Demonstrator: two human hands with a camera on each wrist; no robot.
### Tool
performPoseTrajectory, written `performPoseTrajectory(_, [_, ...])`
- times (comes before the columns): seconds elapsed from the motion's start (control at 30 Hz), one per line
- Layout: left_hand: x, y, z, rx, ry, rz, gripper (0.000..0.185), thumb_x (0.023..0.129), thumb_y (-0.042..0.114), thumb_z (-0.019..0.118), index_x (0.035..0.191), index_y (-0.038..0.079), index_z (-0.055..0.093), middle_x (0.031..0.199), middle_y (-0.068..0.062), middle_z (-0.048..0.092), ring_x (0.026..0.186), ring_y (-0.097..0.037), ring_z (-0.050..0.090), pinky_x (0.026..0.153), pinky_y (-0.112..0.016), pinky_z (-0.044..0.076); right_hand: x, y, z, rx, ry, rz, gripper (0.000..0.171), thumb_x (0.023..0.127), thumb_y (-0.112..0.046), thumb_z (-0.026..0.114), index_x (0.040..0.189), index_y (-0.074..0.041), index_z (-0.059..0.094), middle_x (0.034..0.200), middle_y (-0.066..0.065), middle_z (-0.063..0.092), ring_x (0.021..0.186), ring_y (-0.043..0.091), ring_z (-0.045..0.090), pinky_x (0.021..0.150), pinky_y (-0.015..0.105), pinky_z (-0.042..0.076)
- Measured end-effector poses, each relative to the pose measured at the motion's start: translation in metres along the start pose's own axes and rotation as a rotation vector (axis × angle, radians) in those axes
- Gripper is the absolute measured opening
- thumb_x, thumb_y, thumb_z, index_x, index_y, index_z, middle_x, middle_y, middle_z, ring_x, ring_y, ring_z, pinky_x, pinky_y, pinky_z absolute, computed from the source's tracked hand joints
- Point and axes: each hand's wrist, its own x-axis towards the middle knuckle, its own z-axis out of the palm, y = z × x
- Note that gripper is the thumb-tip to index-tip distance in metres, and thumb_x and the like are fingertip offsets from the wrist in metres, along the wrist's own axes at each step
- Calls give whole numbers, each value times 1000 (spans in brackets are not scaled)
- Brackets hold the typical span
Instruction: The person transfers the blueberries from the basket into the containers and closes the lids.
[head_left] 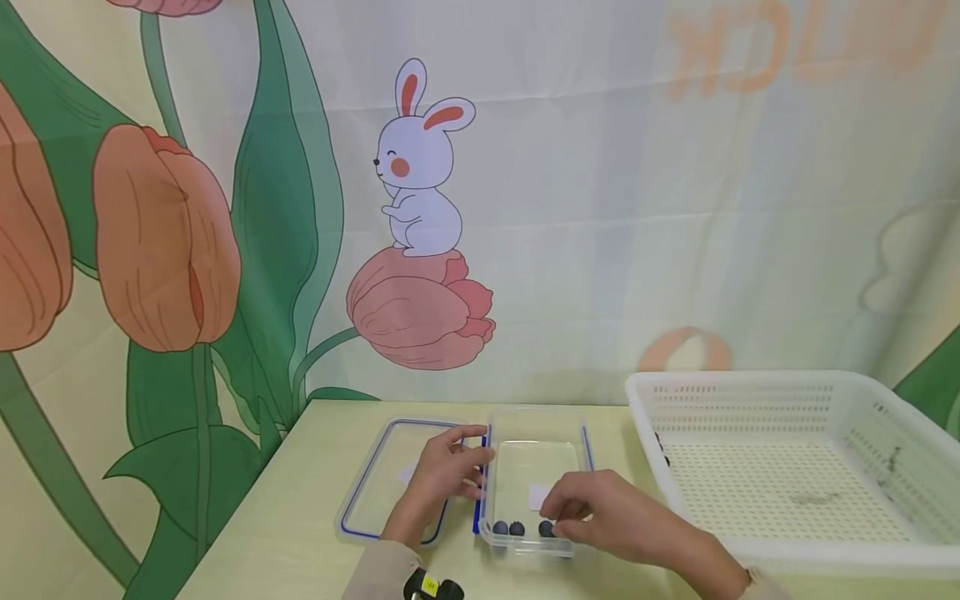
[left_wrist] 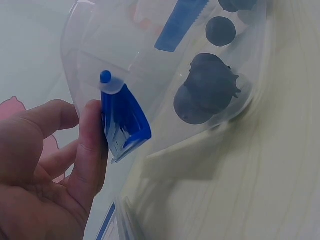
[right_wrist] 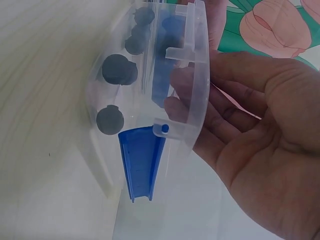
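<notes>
A clear plastic box [head_left: 534, 467] sits on the pale counter [head_left: 300, 533], with a few dark blueberries [head_left: 508, 527] along its near wall. The left hand [head_left: 442, 479] rests at the box's left rim, thumb [left_wrist: 92, 145] against a blue clasp [left_wrist: 125, 122]; its grip is loose, the fingers relaxed and closed on nothing. The right hand [head_left: 600, 512] is at the near right edge of the box, fingers [right_wrist: 185, 90] partly curled around the rim beside another blue clasp [right_wrist: 140, 162]. The lid [head_left: 390, 479], edged in blue, lies flat just left of the box. A white basket [head_left: 795, 467] stands to the right, near the box.
</notes>
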Motion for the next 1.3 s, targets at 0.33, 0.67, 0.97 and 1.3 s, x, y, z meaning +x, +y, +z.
performPoseTrajectory(0.33, [0,2,-3,-3,-1,5,47,97,18,78,142,8,65,90,-11,63,69,-18,66,59,-29,63,-2,-6,-11,8,15,3,13,96,-5,77,108,-10,75,100,-6,76,87,8,72,77,27,61])
performPoseTrajectory(0.67, [-1,1,-3,-14,-14,12,48,98,17,77,143,7,64,91,-12,63,68,-18,66,59,-29,63,-11,-11,-34,-17,84,-40,13,99,-13,77,111,-15,74,103,-9,73,90,8,72,84,29,61])
performPoseTrajectory(0.97, [-1,1,-1,-12,-12,8,49,97,18,78,143,7,64,90,-12,63,68,-18,65,58,-29,63,-26,-20,-81,-87,148,-2,16,99,-18,78,114,-16,74,106,-9,74,94,10,73,83,29,61])
performPoseTrajectory(1.3, [0,0,-1,-7,-7,7,49,97,17,78,143,8,64,91,-12,63,68,-18,66,58,-29,63,-33,-22,-146,-140,164,108,16,100,-15,76,115,-11,75,109,2,75,96,15,74,81,30,62])
